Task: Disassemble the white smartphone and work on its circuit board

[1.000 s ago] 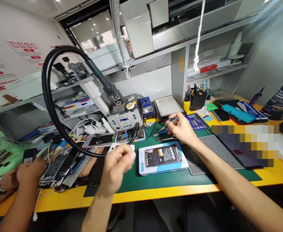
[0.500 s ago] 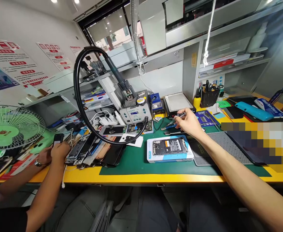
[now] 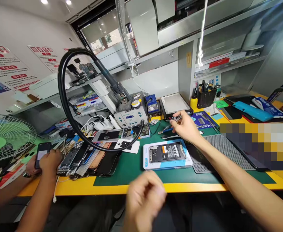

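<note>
My right hand (image 3: 187,128) reaches over the far side of the green mat. Its thumb and index finger are pinched on a small thin metallic tool (image 3: 177,118) whose kind I cannot make out. Just below and left of the fingers lie a blue-handled tool (image 3: 166,129) and a dark, slim tool (image 3: 169,136). My left hand (image 3: 145,198) hovers blurred in front of the table edge, its fingers curled in and nothing visible in them. Beyond it, an opened phone (image 3: 167,152) with its battery exposed rests on a white and blue box (image 3: 146,163).
A black hose (image 3: 65,119) loops over a soldering station (image 3: 129,116). Stacked phone parts (image 3: 83,158) lie to the left. There, another person's hands (image 3: 48,162) hold a phone. A perforated grey mat (image 3: 219,149) and a tool holder (image 3: 206,96) are to the right.
My left hand has come into view from below at the table edge. My right hand stays over the tools, still pinching. The camera view has shifted slightly.
</note>
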Motion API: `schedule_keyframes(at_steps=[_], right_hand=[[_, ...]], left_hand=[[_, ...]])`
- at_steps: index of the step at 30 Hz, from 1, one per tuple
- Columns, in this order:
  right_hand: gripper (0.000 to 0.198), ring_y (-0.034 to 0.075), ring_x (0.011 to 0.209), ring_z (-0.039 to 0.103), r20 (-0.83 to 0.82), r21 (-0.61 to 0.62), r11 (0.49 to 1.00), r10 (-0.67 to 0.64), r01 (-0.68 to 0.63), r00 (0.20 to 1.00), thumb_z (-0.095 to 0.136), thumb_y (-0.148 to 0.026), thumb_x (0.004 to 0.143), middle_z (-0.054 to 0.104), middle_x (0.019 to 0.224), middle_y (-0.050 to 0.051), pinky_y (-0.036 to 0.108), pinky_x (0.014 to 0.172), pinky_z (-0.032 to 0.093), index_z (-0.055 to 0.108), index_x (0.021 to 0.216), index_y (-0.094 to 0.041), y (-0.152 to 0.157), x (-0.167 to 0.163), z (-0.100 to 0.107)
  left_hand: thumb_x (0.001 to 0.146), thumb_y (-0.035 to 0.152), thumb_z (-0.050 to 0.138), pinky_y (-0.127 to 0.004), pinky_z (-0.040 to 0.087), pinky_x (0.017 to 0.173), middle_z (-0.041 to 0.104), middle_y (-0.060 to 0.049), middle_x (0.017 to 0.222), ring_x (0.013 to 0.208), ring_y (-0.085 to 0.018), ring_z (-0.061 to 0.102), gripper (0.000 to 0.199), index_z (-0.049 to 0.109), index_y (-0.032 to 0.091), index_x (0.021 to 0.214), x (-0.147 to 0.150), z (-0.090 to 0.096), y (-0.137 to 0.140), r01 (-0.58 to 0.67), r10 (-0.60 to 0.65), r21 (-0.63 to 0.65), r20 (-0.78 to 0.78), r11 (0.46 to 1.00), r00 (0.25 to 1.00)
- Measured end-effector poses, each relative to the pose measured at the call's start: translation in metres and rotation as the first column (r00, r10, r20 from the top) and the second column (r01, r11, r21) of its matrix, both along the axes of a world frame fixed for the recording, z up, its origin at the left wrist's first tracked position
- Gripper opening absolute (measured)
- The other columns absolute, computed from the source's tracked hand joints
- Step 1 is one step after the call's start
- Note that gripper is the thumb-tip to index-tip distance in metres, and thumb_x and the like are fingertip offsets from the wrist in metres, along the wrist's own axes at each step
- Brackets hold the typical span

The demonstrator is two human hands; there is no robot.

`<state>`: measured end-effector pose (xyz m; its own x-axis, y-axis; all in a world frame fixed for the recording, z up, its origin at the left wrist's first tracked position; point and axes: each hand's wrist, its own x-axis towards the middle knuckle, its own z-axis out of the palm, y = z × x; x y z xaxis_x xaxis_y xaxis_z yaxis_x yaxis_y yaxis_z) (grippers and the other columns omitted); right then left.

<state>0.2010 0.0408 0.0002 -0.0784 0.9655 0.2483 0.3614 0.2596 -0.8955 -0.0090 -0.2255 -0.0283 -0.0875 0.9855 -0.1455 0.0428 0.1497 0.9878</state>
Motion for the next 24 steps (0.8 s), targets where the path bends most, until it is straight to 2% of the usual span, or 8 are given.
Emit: schedule_keyframes(at_steps=[3, 5, 7, 8, 11, 15, 20, 24], right_hand=[[0.025, 0.023, 0.062, 0.068, 0.006, 0.000, 1.000, 0.011, -0.011, 1.000, 0.060, -0.034, 0.084, 0.067, 0.067, -0.001, 0.034, 0.061, 0.046, 0.051, 0.105, -0.023, 0.000, -0.001, -0.002], [0.025, 0.023, 0.062, 0.068, 0.014, -0.006, 1.000, 0.018, -0.018, 1.000, 0.060, -0.035, 0.085, 0.067, 0.068, -0.001, 0.034, 0.061, 0.046, 0.052, 0.105, -0.023, 0.000, -0.002, -0.003], [0.025, 0.023, 0.061, 0.068, 0.022, -0.015, 1.000, 0.026, -0.026, 0.999, 0.060, -0.035, 0.086, 0.066, 0.066, -0.002, 0.034, 0.061, 0.047, 0.052, 0.107, -0.023, 0.001, -0.002, -0.005], [0.025, 0.022, 0.061, 0.068, 0.025, -0.020, 0.999, 0.029, -0.028, 0.999, 0.059, -0.035, 0.086, 0.066, 0.066, -0.002, 0.034, 0.062, 0.047, 0.052, 0.108, -0.023, 0.001, -0.003, -0.005], [0.025, 0.022, 0.059, 0.067, 0.036, -0.031, 0.999, 0.031, -0.030, 0.999, 0.059, -0.033, 0.086, 0.067, 0.067, -0.001, 0.034, 0.062, 0.047, 0.051, 0.108, -0.023, 0.001, -0.003, -0.006], [0.023, 0.022, 0.060, 0.068, 0.056, -0.033, 0.999, 0.021, -0.019, 0.998, 0.059, -0.032, 0.086, 0.065, 0.061, -0.002, 0.034, 0.063, 0.046, 0.051, 0.106, -0.023, 0.001, -0.003, -0.004], [0.022, 0.022, 0.058, 0.067, 0.082, -0.033, 0.999, 0.010, -0.007, 0.997, 0.059, -0.032, 0.087, 0.064, 0.057, -0.004, 0.032, 0.061, 0.044, 0.050, 0.106, -0.024, 0.001, -0.003, -0.003], [0.022, 0.022, 0.060, 0.066, 0.096, -0.035, 0.999, 0.016, -0.013, 0.995, 0.058, -0.033, 0.087, 0.065, 0.060, -0.003, 0.032, 0.062, 0.044, 0.051, 0.106, -0.024, 0.002, -0.003, -0.005]], left_hand=[[0.095, 0.047, 0.054, -0.024, 0.042, 0.047, 0.060, -0.001, 0.076, 0.063, -0.016, 0.059, 0.031, 0.062, 0.022, 0.111, -0.034, 0.021, 0.054, -0.200, 0.205, 0.058, -0.100, 0.978, 0.974], [0.093, 0.048, 0.054, -0.027, 0.046, 0.052, 0.060, 0.000, 0.073, 0.053, -0.014, 0.056, 0.036, 0.061, 0.018, 0.111, -0.065, 0.045, 0.087, -0.371, 0.440, 0.237, -0.503, 0.898, 0.744], [0.099, 0.044, 0.034, -0.031, 0.052, 0.064, 0.069, -0.007, 0.088, 0.061, -0.017, 0.064, 0.043, 0.058, 0.016, 0.120, -0.097, 0.071, 0.121, -0.176, 0.231, 0.178, -0.907, 0.968, 0.353], [0.097, 0.041, 0.036, -0.032, 0.053, 0.068, 0.072, -0.009, 0.094, 0.069, -0.020, 0.068, 0.042, 0.060, 0.016, 0.121, -0.111, 0.083, 0.139, -0.114, 0.136, 0.107, -0.947, 0.988, 0.291], [0.080, 0.029, 0.062, -0.030, 0.051, 0.086, 0.072, -0.007, 0.118, 0.101, -0.024, 0.069, 0.039, 0.067, 0.023, 0.117, -0.140, 0.102, 0.187, 0.051, -0.121, -0.113, -0.974, 0.992, 0.194], [0.061, 0.022, 0.082, -0.033, 0.050, 0.094, 0.067, -0.007, 0.125, 0.113, -0.029, 0.064, 0.061, 0.067, 0.024, 0.120, -0.151, 0.094, 0.223, 0.160, -0.421, -0.411, -0.906, 0.897, 0.035], [0.092, 0.035, 0.066, -0.044, 0.056, 0.087, 0.061, -0.010, 0.127, 0.105, -0.024, 0.064, 0.040, 0.058, 0.018, 0.127, -0.151, 0.085, 0.226, 0.116, -0.575, -0.576, -0.817, 0.809, -0.050], [0.095, 0.036, 0.062, -0.045, 0.056, 0.088, 0.061, -0.010, 0.127, 0.107, -0.025, 0.064, 0.037, 0.059, 0.017, 0.127, -0.150, 0.091, 0.229, 0.090, -0.611, -0.611, -0.791, 0.786, -0.029]])
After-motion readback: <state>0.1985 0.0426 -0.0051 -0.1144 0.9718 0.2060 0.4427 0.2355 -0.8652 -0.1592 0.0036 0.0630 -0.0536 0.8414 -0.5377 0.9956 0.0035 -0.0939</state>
